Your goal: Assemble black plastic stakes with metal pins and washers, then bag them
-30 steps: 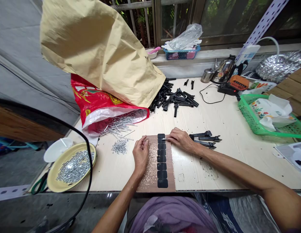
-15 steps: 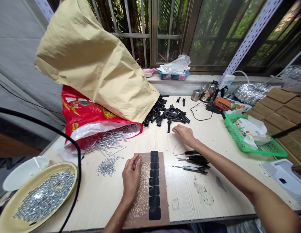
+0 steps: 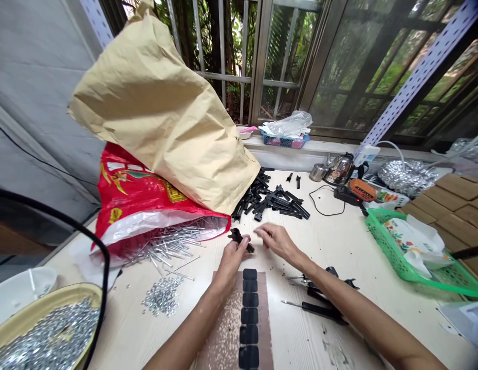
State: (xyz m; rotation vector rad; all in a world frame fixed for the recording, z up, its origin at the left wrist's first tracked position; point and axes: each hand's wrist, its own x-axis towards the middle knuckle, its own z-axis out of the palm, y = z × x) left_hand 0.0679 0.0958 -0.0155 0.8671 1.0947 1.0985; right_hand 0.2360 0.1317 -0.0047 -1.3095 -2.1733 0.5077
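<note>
The left hand grips a black plastic part just beyond the far edge of the brown board on the worktop. The part's long axis slants from the worktop's far left corner toward its near right. The right hand is just beside it, apart, its fingers bent; whether they pinch anything, I cannot tell.

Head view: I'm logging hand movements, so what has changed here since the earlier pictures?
The left hand has moved forward past the brown board's far edge and now holds a black piece. The right hand has left the black squares, reached toward the black pile, and come back beside the left; one piece at the pile's near edge is gone. The red bag and the squares stayed put.
</note>
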